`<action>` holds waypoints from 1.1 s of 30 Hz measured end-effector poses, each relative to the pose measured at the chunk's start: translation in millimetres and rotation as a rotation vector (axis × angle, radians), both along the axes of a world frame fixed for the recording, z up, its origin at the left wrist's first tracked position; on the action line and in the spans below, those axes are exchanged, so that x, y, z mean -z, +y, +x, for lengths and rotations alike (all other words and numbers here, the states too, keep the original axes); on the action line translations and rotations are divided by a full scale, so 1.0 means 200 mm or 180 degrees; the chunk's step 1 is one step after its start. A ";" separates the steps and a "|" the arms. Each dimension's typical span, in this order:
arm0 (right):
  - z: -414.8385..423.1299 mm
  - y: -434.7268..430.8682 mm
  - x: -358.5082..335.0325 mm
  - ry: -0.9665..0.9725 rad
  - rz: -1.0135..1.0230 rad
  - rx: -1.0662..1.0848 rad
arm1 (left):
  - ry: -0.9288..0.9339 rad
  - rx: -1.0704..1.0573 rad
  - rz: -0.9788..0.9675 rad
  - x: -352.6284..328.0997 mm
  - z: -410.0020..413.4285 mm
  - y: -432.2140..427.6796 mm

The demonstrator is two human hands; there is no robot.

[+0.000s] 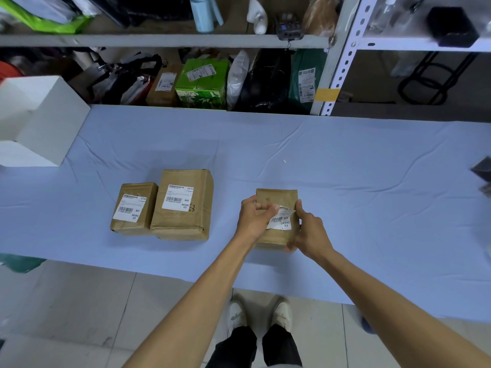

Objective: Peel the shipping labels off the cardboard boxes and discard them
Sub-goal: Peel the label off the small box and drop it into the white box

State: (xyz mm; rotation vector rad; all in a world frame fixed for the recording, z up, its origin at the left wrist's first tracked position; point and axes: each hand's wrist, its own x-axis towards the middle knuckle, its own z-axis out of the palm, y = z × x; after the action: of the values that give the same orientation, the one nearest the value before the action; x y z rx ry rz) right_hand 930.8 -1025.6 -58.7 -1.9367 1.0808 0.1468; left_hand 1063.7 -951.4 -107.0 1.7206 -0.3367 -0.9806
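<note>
Three brown cardboard boxes stand on the blue cloth-covered table point(345, 181). The small left box point(132, 211) and the taller middle box point(183, 205) each carry a flat white shipping label. My right hand point(308, 229) grips the right side of the third box point(276, 200), near the front edge. My left hand point(255, 216) pinches the upper left corner of that box's white label point(281, 220), which is partly lifted and creased. The lower part of the label still lies on the cardboard.
A white box point(39, 120) sits at the table's far left. Behind the table a metal shelf point(164, 39) holds parcels, a green carton point(202, 86) and bags. A dark object point(482, 168) lies at the right edge. My feet stand on the tiled floor below.
</note>
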 end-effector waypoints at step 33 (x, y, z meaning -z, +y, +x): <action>-0.01 -0.01 0.00 -0.0044 0.0165 0.0017 | 0.0026 0.0088 0.0058 -0.20 -0.01 0.06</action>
State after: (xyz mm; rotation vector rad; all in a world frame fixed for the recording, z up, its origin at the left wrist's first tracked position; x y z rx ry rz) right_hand 929.2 -1028.1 -59.2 -1.8859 1.0629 0.1566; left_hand 1060.9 -939.6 -66.3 1.7321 -0.3481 -1.0133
